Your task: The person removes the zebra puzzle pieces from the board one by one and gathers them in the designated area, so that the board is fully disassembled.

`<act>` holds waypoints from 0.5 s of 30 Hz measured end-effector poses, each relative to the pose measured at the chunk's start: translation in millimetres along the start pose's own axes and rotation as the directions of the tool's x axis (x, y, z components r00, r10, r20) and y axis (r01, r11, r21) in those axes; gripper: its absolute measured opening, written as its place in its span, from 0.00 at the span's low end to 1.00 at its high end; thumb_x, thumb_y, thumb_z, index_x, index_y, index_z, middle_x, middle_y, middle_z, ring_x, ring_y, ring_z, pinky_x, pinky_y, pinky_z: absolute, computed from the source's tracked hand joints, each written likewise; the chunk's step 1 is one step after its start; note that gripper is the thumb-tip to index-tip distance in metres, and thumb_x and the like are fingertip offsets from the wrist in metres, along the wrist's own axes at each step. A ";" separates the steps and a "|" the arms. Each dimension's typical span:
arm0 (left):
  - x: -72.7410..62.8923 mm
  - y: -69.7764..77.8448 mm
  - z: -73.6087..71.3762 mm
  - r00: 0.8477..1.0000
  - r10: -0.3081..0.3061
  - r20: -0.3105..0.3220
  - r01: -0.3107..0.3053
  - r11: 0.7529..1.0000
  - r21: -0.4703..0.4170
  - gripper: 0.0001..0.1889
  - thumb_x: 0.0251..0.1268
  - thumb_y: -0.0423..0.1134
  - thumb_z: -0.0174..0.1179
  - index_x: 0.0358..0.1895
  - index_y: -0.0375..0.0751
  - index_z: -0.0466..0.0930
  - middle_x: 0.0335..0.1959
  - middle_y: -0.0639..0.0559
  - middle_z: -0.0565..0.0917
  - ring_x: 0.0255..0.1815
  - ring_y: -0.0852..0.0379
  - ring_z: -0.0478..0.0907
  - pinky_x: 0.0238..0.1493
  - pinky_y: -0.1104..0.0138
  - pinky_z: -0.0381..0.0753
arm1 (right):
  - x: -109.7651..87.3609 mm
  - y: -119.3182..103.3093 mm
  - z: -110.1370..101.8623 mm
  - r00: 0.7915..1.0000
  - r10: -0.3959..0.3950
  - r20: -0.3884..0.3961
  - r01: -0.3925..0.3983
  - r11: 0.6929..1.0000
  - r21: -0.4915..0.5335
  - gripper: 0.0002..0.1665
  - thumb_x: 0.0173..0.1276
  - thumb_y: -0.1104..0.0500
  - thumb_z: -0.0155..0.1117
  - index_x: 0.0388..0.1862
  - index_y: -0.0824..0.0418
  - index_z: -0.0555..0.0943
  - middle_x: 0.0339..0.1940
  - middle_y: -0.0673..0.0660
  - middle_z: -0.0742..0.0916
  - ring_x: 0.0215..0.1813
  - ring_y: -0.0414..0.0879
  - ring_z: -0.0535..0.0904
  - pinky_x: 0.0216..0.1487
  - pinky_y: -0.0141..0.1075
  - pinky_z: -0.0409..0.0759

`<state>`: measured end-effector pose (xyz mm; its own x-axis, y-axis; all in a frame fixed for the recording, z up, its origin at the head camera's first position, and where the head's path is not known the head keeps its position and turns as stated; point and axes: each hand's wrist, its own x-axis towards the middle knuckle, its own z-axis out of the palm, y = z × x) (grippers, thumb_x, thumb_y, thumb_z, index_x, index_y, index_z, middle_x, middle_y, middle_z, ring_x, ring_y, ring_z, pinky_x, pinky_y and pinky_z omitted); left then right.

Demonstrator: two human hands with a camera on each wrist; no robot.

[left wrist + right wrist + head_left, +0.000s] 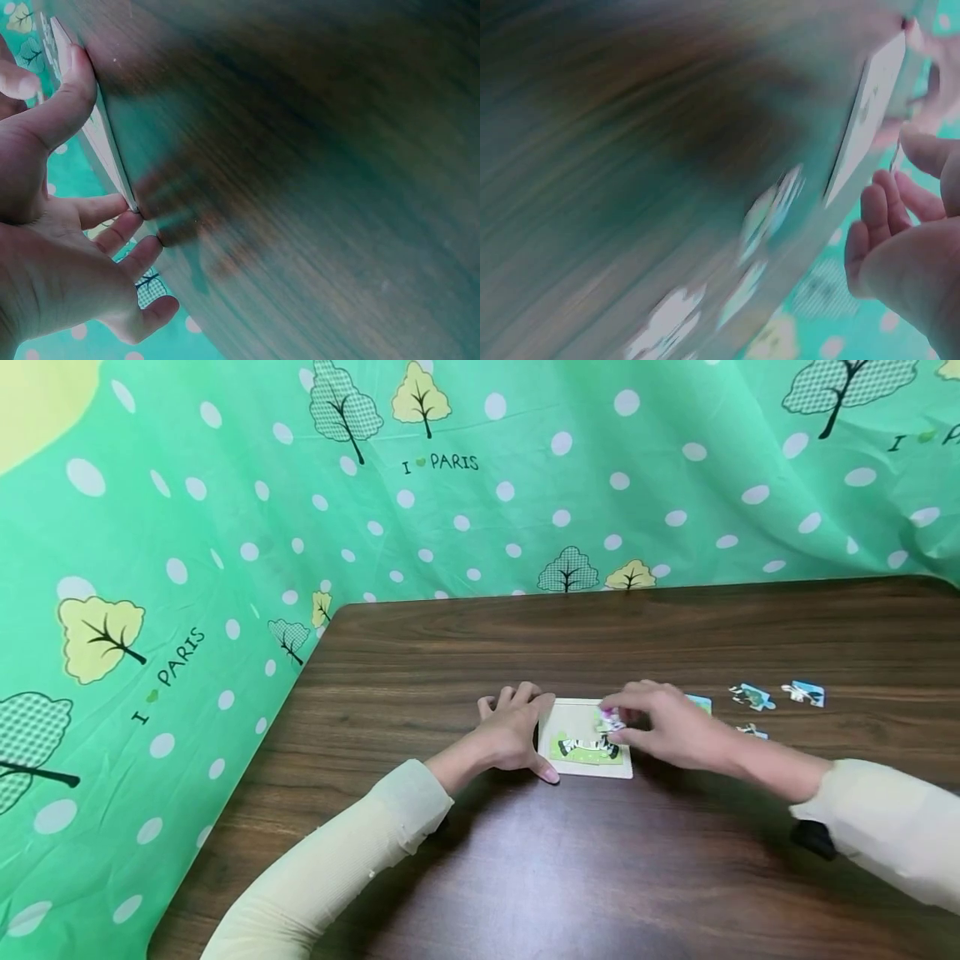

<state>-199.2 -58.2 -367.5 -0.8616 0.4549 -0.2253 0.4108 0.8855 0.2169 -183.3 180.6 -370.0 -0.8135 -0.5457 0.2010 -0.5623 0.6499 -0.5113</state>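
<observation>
A pale jigsaw puzzle board (573, 714) lies on the table; black-and-white striped legs on green fill its near part (592, 750). My left hand (513, 735) holds the board's left side, thumb at the near corner and index finger at the far one. The other fingers of that hand spread onto the tabletop in the left wrist view. Over the board's right side, my right hand (663, 727) pinches a small jigsaw piece (611, 721) with purple and green on it. Edge-on, that piece (895, 156) shows between thumb and fingers in the right wrist view.
Several loose jigsaw pieces lie right of the board, among them one with green markings (752, 697) and one in blue, black and white (806, 693). Another piece (702, 702) peeks out behind my right hand. A green printed curtain (517, 468) borders the dark wooden table (420, 652).
</observation>
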 end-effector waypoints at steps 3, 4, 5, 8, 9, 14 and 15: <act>-0.2 0.8 0.1 1.000 0.000 0.000 0.000 1.000 -0.006 0.57 0.28 0.62 0.77 0.71 0.56 0.61 0.68 0.55 0.61 0.64 0.51 0.57 0.59 0.47 0.56 | -22.0 20.5 -22.4 0.996 0.081 -0.029 -0.080 0.996 0.025 0.21 0.58 0.59 0.73 0.51 0.60 0.83 0.32 0.47 0.81 0.35 0.39 0.74 0.33 0.32 0.73; -0.3 1.0 0.1 1.000 0.000 0.000 0.000 1.000 -0.007 0.57 0.28 0.62 0.77 0.71 0.56 0.61 0.68 0.55 0.61 0.64 0.51 0.57 0.59 0.47 0.55 | -30.5 28.1 -30.6 0.993 0.114 -0.039 -0.113 0.993 0.027 0.21 0.58 0.58 0.73 0.52 0.59 0.83 0.33 0.47 0.82 0.35 0.38 0.74 0.33 0.30 0.72; -0.3 1.2 0.2 1.000 0.000 0.001 0.000 1.000 -0.006 0.57 0.28 0.62 0.77 0.71 0.56 0.61 0.68 0.55 0.61 0.64 0.51 0.57 0.59 0.47 0.55 | -39.0 36.2 -38.9 0.988 0.144 -0.047 -0.143 0.989 0.025 0.21 0.59 0.58 0.73 0.52 0.58 0.83 0.33 0.47 0.82 0.34 0.37 0.74 0.31 0.29 0.71; -0.1 1.2 0.7 1.000 0.004 0.001 -0.004 1.000 -0.007 0.57 0.28 0.62 0.77 0.71 0.55 0.61 0.68 0.54 0.61 0.64 0.51 0.57 0.59 0.47 0.56 | -64.6 61.3 -62.0 0.969 0.235 -0.080 -0.236 0.972 -0.005 0.21 0.59 0.57 0.73 0.52 0.58 0.83 0.32 0.48 0.82 0.32 0.35 0.72 0.29 0.27 0.67; 0.0 1.2 0.9 1.000 0.005 0.001 -0.005 1.000 -0.009 0.56 0.28 0.62 0.77 0.71 0.55 0.61 0.68 0.54 0.60 0.64 0.51 0.57 0.58 0.47 0.56 | -72.8 69.0 -68.3 0.961 0.263 -0.090 -0.266 0.964 -0.020 0.21 0.59 0.57 0.72 0.51 0.59 0.83 0.31 0.48 0.82 0.31 0.34 0.72 0.29 0.26 0.66; 0.5 0.1 1.2 1.000 0.008 -0.004 -0.008 1.000 -0.010 0.55 0.28 0.62 0.77 0.69 0.55 0.62 0.69 0.54 0.60 0.64 0.51 0.57 0.58 0.47 0.56 | -104.9 98.5 -86.5 0.918 0.389 -0.072 -0.395 0.913 -0.100 0.21 0.61 0.57 0.71 0.51 0.66 0.82 0.32 0.51 0.82 0.28 0.32 0.69 0.26 0.27 0.67; 0.6 -0.2 1.1 1.000 0.007 -0.005 -0.007 1.000 -0.009 0.54 0.28 0.62 0.77 0.68 0.55 0.63 0.69 0.54 0.60 0.63 0.51 0.57 0.58 0.47 0.56 | -109.5 102.3 -87.1 0.912 0.406 -0.062 -0.411 0.904 -0.115 0.22 0.61 0.57 0.71 0.50 0.67 0.82 0.32 0.52 0.82 0.27 0.32 0.68 0.26 0.27 0.68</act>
<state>-199.4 -58.0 -368.8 -0.8598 0.4610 -0.2194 0.4144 0.8812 0.2275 -164.7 352.9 -371.5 -0.9793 -0.2008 0.0270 -0.1913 0.8727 -0.4491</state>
